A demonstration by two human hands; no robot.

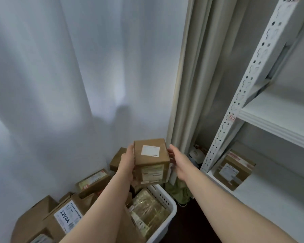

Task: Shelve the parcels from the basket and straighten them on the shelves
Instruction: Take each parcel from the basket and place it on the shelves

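Note:
A small brown cardboard parcel with white labels on its top and front is held up above the white basket. My left hand grips its left side. My right hand holds its right side, fingers hidden behind the box. The basket at the bottom holds several parcels, among them a taped one and a box marked 12V4A. A white metal shelf unit stands to the right, with one labelled brown parcel on its lower shelf.
Pale curtains hang behind the basket. A perforated shelf upright slants between my hands and the shelves. A green cloth lies on the dark floor beside the basket. More brown boxes are stacked behind it.

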